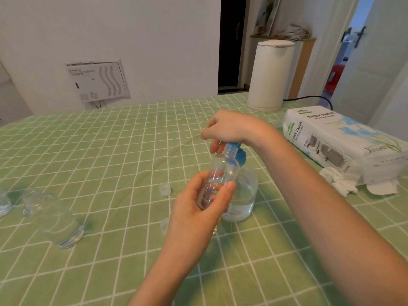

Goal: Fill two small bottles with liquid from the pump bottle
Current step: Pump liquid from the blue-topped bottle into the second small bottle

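Note:
My left hand (196,208) grips a small clear bottle (223,171), holding it upright with its open neck just under the blue spout. Behind it the pump bottle (245,191) stands on the table, clear, with liquid in its lower part and a blue pump head (239,155). My right hand (229,129) rests on top of that pump head, fingers curled down over it. A second clear bottle (55,219) lies on its side at the left. Two small clear caps (165,189) (164,226) sit on the cloth near my left hand.
A green checked cloth (110,151) covers the table. A tissue paper pack (344,140) with crumpled tissues (340,182) lies at the right. A white kettle (270,76) stands at the back right with a black cord. Another clear object (3,204) is cut off at the left edge.

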The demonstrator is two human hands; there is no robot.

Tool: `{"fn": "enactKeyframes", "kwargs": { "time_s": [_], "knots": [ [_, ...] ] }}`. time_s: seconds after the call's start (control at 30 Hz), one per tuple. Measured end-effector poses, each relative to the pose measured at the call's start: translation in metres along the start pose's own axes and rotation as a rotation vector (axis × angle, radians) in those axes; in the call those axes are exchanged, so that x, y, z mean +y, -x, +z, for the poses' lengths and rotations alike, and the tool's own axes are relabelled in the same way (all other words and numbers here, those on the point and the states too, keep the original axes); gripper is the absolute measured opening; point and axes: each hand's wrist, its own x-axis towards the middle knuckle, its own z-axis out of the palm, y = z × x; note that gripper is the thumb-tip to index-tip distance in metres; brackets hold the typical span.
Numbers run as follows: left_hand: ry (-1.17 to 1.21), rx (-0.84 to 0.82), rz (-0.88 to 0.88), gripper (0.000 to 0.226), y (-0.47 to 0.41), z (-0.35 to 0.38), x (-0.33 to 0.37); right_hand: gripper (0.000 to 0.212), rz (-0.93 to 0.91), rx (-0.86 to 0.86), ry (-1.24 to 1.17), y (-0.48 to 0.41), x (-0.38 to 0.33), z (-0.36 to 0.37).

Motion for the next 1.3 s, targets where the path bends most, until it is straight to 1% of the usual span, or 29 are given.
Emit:
{"fn": "enactKeyframes", "kwargs": {
  "time_s": [0.23, 0.4, 0.53, 0.77, 0.93, 1.03, 1.3],
  "knots": [
    [0.008, 0.002, -0.003, 0.022, 0.001, 0.001, 0.0, 0.03, -0.017, -0.003, -0.082, 0.002, 0.002, 0.002],
    [-0.003, 0.005, -0.006, 0.031, 0.001, 0.002, -0.001, 0.027, -0.027, -0.044, -0.11, 0.003, 0.004, 0.004],
    [0.006, -0.007, -0.01, 0.032, 0.002, 0.002, -0.003, 0.026, -0.015, -0.069, -0.114, 0.004, 0.008, 0.009],
    [0.008, -0.013, -0.021, 0.033, 0.002, 0.001, -0.004, 0.025, -0.029, -0.053, -0.144, 0.005, 0.009, 0.01],
    [0.033, 0.0, -0.013, 0.031, 0.0, 0.001, -0.002, 0.038, -0.015, -0.037, -0.024, 0.002, 0.001, 0.002],
    [0.049, -0.006, -0.014, 0.032, -0.001, 0.001, -0.001, 0.039, -0.007, -0.045, 0.038, 0.002, -0.003, -0.001],
    [0.039, 0.001, 0.007, 0.031, -0.001, 0.002, -0.002, 0.03, -0.014, -0.043, -0.07, 0.005, 0.002, 0.003]
  ]
}}
